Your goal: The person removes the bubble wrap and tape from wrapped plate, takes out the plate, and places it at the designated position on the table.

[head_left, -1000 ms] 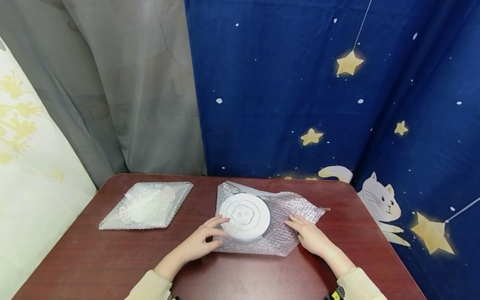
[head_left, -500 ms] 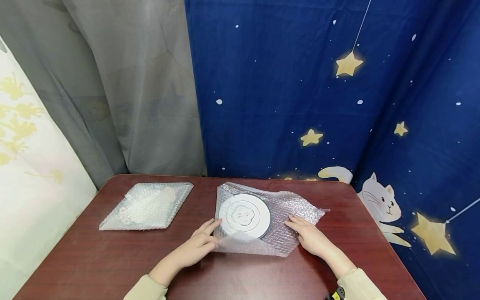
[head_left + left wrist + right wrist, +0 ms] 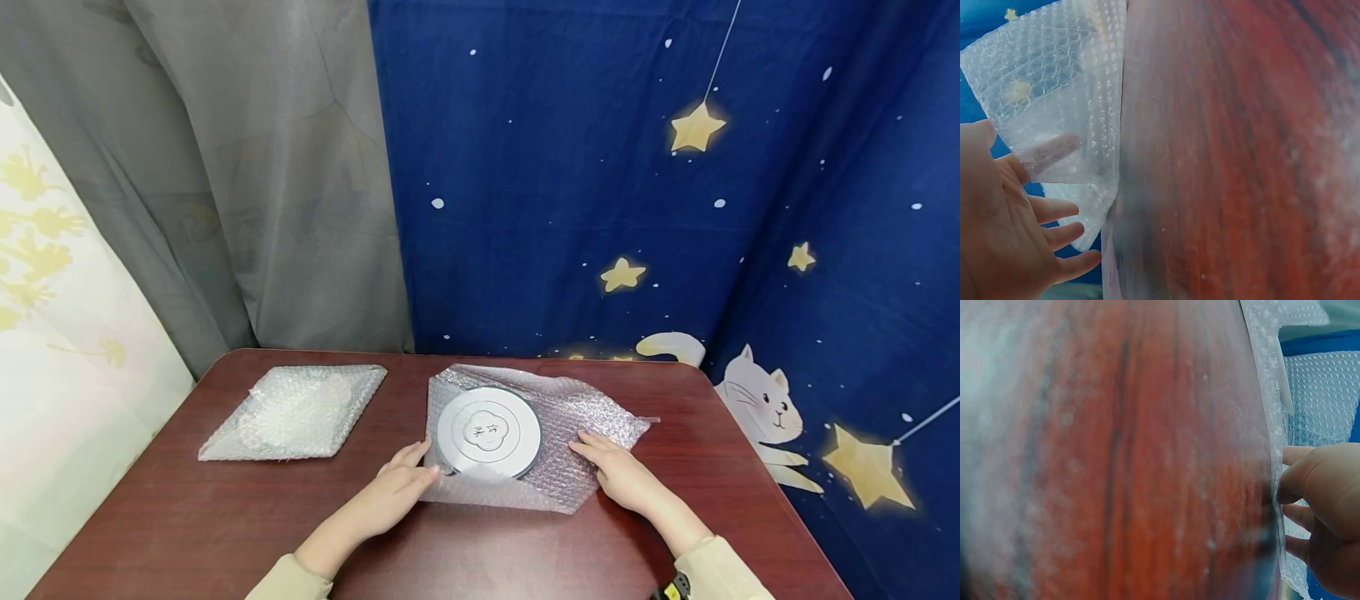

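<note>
A round white plate (image 3: 461, 450) with a dark rim and a flower outline with written characters lies on a sheet of bubble wrap (image 3: 558, 462). One flap of the wrap covers the plate's near edge. My left hand (image 3: 390, 496) is at the wrap's left edge, fingers fairly straight. In the left wrist view its index finger (image 3: 1054, 154) shows through the clear wrap, the other fingers spread. On the right part of the wrap rests my right hand (image 3: 618, 475), fingers extended. The right wrist view has its thumb at the wrap's near edge, fingers partly hidden behind it.
Another flat bubble-wrapped bundle (image 3: 296, 414) lies on the left of the dark red wooden table (image 3: 480, 558). Behind the table's far edge hang a grey curtain (image 3: 300, 208) and a blue star-print curtain (image 3: 540, 208).
My left hand has drawn back left from over the plate to the wrap's edge. That edge has shifted slightly left, and the plate's markings show more clearly. The right hand stays put.
</note>
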A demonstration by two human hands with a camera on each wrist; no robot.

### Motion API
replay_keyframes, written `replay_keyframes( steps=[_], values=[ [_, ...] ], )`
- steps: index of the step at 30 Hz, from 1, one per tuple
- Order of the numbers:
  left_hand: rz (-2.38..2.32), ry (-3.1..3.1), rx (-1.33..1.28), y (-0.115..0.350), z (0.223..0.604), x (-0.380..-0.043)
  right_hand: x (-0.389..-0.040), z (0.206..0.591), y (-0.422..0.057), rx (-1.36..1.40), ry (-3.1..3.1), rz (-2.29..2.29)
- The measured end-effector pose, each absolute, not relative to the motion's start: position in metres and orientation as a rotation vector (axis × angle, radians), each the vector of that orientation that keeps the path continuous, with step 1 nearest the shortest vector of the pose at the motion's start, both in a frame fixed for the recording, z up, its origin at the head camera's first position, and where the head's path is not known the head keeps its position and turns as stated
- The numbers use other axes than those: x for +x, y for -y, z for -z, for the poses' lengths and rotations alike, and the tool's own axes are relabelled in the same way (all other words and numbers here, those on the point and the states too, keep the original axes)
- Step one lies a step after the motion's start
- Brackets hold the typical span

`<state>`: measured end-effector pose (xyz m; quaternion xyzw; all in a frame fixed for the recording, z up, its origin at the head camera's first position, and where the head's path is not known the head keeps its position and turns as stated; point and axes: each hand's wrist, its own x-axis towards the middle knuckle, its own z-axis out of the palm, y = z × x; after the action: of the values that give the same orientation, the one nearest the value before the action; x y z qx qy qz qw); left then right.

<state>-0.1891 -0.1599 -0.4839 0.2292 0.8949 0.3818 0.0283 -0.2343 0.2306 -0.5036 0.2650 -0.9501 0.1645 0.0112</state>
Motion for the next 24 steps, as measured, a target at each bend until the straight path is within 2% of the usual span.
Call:
replay_keyframes(
  steps=[24],
  values=[
    [-1.045,-2.844,0.658,0.177,0.490,-0.191,-0.232,0.501,-0.232,0.914,2.929,-0.508]
  ],
)
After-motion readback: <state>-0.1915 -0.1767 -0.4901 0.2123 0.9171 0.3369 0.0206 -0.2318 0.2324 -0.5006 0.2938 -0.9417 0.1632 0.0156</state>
